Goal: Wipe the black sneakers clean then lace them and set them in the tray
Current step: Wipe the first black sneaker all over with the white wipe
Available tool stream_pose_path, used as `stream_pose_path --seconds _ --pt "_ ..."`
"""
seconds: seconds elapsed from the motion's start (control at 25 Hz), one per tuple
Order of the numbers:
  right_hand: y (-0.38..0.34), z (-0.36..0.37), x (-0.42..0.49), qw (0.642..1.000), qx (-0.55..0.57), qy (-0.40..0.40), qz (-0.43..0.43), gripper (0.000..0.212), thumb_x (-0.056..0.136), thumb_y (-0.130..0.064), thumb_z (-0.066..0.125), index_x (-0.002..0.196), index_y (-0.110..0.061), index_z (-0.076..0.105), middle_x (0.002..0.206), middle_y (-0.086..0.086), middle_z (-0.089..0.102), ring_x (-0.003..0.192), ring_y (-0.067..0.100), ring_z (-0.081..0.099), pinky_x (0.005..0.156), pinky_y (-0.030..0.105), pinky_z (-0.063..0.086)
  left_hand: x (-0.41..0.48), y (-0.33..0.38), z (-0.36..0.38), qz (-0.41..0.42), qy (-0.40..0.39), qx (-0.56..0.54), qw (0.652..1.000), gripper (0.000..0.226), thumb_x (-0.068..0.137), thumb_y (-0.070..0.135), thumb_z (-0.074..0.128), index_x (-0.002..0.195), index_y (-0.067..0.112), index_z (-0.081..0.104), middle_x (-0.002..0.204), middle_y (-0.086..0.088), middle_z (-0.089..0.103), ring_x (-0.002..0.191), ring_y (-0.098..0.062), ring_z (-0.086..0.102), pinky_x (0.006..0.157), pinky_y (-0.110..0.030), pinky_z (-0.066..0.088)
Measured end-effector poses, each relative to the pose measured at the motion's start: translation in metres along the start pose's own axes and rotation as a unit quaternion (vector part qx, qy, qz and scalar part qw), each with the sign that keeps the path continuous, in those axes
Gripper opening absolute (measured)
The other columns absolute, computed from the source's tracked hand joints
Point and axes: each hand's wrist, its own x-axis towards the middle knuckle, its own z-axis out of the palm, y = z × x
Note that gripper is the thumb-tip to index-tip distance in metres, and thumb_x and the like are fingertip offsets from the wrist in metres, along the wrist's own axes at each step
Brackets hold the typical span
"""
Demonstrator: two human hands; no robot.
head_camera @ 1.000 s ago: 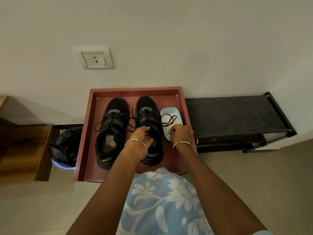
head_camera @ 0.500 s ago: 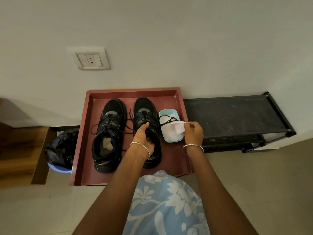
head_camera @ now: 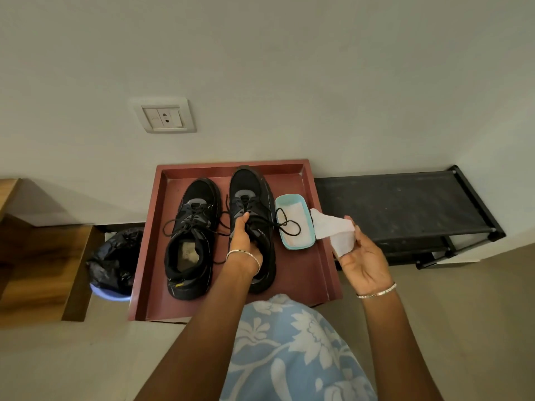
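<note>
Wiping step imo, and only just starting. The sneaker (head_camera: 252,204) in the centre of the frame is over the red tray (head_camera: 304,273), toe toward the top edge & overlapping the far rim. Prob lifted a bit, can't tell for sure.

Left hand (head_camera: 241,241) grips it at the collar: thumb laid up along the tongue, other fingers tucked inside the opening, out of sight. Laces are threaded but loose, and one lace (head_camera: 285,224) loops across the teal tub (head_camera: 298,246) just to its right. The other sneaker (head_camera: 191,241) lies flat in the tray, left of centre, laces also untied.

Right hand (head_camera: 364,261), right of centre, palm up, pinches a white wipe (head_camera: 333,230) btw thumb and fingertips. The wipe hangs clear of the shoe, not touching it.

Next move needs the wipe brought across onto the upper w/o snagging that loose lace or dragging the tub. Black rack (head_camera: 390,204) at far right, bin (head_camera: 115,256) at left.
</note>
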Motion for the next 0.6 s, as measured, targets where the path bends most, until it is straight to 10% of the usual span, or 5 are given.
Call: stream_pose_path --seconds 0.28,0.6 --pt "-0.013 0.026 -0.072 0.997 -0.065 -0.032 -0.032 0.078 0.049 -0.008 0.097 0.120 -0.011 0.066 0.132 0.020 0.062 0.121 0.027 0.063 0.073 0.030 0.063 -0.107 0.035 -0.011 0.074 -0.121 0.006 0.990 0.027 0.094 0.024 0.054 0.114 0.013 0.070 0.111 -0.014 0.073 0.100 -0.028 0.067 0.104 -0.042 0.047" --pt "-0.014 0.083 -0.193 0.972 -0.137 -0.129 -0.139 0.017 0.081 -0.001 0.068 0.094 -0.012 0.069 0.105 0.010 0.074 0.103 0.027 0.070 0.082 0.035 0.060 -0.240 0.054 -0.022 0.141 -0.208 0.003 0.968 0.035 0.089 0.031 0.067 0.119 0.013 0.072 0.116 -0.016 0.072 0.111 -0.033 0.067 0.103 -0.048 0.048"
